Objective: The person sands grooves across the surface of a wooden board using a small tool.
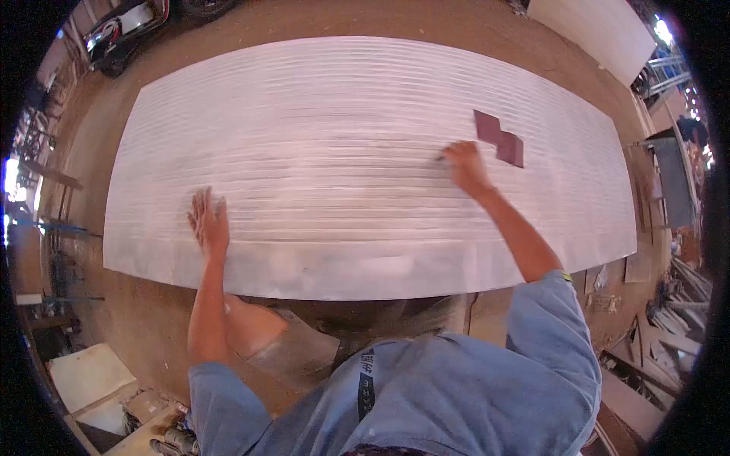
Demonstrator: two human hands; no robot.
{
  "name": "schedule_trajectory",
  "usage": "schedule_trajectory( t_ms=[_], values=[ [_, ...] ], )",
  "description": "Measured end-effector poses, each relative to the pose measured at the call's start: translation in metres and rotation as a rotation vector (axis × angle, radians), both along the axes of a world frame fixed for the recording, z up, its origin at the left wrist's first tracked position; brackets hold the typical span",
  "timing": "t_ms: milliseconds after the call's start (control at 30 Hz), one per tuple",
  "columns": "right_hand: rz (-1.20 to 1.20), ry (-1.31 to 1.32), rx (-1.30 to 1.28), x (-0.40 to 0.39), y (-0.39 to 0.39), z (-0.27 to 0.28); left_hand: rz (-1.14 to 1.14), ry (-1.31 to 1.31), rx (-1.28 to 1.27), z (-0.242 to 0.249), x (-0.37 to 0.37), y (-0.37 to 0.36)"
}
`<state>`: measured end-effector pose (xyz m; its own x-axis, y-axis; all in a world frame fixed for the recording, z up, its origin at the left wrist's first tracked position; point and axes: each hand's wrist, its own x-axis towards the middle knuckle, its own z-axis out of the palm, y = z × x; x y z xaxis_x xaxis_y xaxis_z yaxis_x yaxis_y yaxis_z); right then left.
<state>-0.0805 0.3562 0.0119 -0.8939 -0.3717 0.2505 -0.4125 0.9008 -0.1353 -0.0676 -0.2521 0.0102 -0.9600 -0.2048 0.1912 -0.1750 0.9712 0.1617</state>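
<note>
A large pale panel [365,268] with many parallel grooves lies across the view. Flat on its left part rests my left hand [209,222], fingers spread, holding nothing. My right hand [465,167] is closed over the grooves right of centre; a small dark thing shows at its fingertips, too small and blurred to name. Just beyond and to the right of that hand, two dark red sheets [511,148] lie on the panel, touching or overlapping at a corner.
Part of a motorcycle [125,34] stands at the upper left. A pale board [597,34] leans at the upper right. Scrap strips [680,334] are heaped at the lower right, and flat boards [90,374] lie at the lower left. Brown floor [532,45] surrounds the panel.
</note>
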Motion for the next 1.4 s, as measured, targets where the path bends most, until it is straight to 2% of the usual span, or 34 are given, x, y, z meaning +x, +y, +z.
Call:
schedule_trajectory(
  t_ms=[33, 100, 167, 200, 233, 267, 300, 333, 367, 400, 433, 467, 500, 533, 567, 600, 633, 667, 767, 800, 867, 900, 933, 967, 1000, 1033, 1100, 1133, 1167, 1233, 1267, 1300, 1367, 1400],
  values=[
    [-0.119, 0.117, -0.017, 0.015, 0.052, -0.017, -0.013, 0.006, -0.005, 0.002, 0.002, 0.0],
    [-0.251, 0.151, -0.027, 0.046, 0.121, -0.001, 0.024, -0.045, 0.008, 0.003, 0.001, 0.003],
    [-0.36, 0.09, 0.009, 0.065, 0.136, 0.011, 0.016, -0.028, 0.039, 0.003, 0.004, 0.01],
    [-0.284, 0.149, -0.024, 0.061, 0.132, 0.005, 0.024, -0.018, 0.076, 0.004, 0.003, 0.014],
    [-0.204, 0.208, -0.056, 0.051, 0.123, -0.004, 0.015, -0.012, 0.069, -0.001, 0.002, 0.022],
    [-0.23, 0.169, -0.078, 0.036, 0.096, -0.024, -0.051, 0.048, 0.004, -0.01, 0.003, 0.035],
    [-0.167, 0.029, -0.097, 0.025, 0.048, -0.008, -0.122, 0.108, -0.063, -0.016, 0.003, 0.049],
    [-0.069, 0.177, -0.118, 0.012, 0.008, -0.013, -0.204, 0.13, -0.045, -0.021, 0.002, 0.072],
    [-0.073, 0.086, -0.052, 0.0, -0.027, -0.011, -0.286, 0.151, -0.023, -0.025, 0.004, 0.102],
    [-0.012, 0.037, -0.067, -0.008, -0.056, 0.001, -0.304, 0.153, -0.03, -0.017, 0.008, 0.135],
    [0.051, -0.016, -0.083, -0.01, -0.068, 0.012, -0.434, 0.104, -0.001, -0.001, 0.016, 0.167],
    [0.035, -0.023, -0.096, -0.006, -0.056, 0.014, -0.564, 0.046, 0.027, 0.008, 0.019, 0.184],
    [-0.004, -0.051, -0.069, -0.002, -0.039, 0.015, -0.576, 0.035, 0.021, 0.004, 0.018, 0.183],
    [-0.035, -0.08, -0.035, -0.001, -0.016, 0.012, -0.559, 0.051, 0.073, -0.005, 0.015, 0.178],
    [-0.032, 0.064, -0.158, 0.008, 0.027, -0.013, -0.539, 0.066, 0.126, -0.012, 0.011, 0.174],
    [-0.136, 0.045, -0.117, 0.018, 0.07, -0.016, -0.484, 0.097, 0.178, -0.015, 0.007, 0.173],
    [-0.251, -0.091, -0.202, 0.032, 0.115, -0.013, -0.486, 0.085, 0.179, -0.011, 0.007, 0.179],
    [-0.227, 0.172, -0.117, 0.049, 0.159, -0.015, -0.493, 0.034, 0.123, 0.0, 0.009, 0.186],
    [-0.567, 0.075, 0.109, 0.082, 0.232, 0.017, -0.493, -0.01, 0.076, 0.001, 0.01, 0.188],
    [-0.566, 0.08, 0.112, 0.079, 0.227, 0.02, -0.485, -0.002, 0.082, 0.0, 0.008, 0.188],
    [-0.454, 0.174, -0.109, 0.06, 0.202, 0.02, -0.481, -0.006, 0.101, 0.005, 0.007, 0.193],
    [-0.373, 0.19, -0.316, 0.045, 0.17, 0.015, -0.488, -0.021, 0.113, 0.009, 0.012, 0.192],
    [-0.276, 0.301, -0.373, 0.036, 0.134, 0.013, -0.483, -0.016, 0.105, 0.008, 0.014, 0.188],
    [-0.226, 0.22, -0.339, 0.028, 0.099, 0.027, -0.49, -0.01, 0.12, 0.005, 0.013, 0.186],
    [-0.177, 0.267, -0.322, 0.021, 0.075, 0.027, -0.5, -0.004, 0.138, 0.003, 0.011, 0.186],
    [-0.176, 0.278, -0.322, 0.016, 0.078, 0.025, -0.502, 0.006, 0.137, 0.005, 0.01, 0.187],
    [-0.1, 0.065, -0.244, -0.003, 0.091, 0.02, -0.499, 0.008, 0.157, 0.009, 0.013, 0.185],
    [-0.348, -0.006, -0.219, -0.006, 0.113, 0.009, -0.492, 0.009, 0.157, 0.009, 0.015, 0.183],
    [-0.423, 0.06, -0.246, -0.005, 0.151, -0.01, -0.502, 0.018, 0.153, 0.008, 0.015, 0.182],
    [-0.822, 0.058, 0.014, 0.021, 0.2, -0.004, -0.501, 0.039, 0.154, 0.005, 0.017, 0.183],
    [-0.871, 0.363, 0.162, 0.035, 0.208, -0.001, -0.499, 0.039, 0.152, 0.004, 0.017, 0.183],
    [-0.869, 0.379, 0.156, 0.046, 0.194, 0.014, -0.498, 0.043, 0.147, 0.004, 0.016, 0.182],
    [-0.752, 0.188, -0.279, 0.073, 0.14, 0.051, -0.537, 0.107, 0.154, -0.001, 0.018, 0.182],
    [-0.615, 0.388, -0.373, 0.084, 0.094, 0.004, -0.599, 0.153, 0.159, 0.0, 0.022, 0.184]
  ],
)
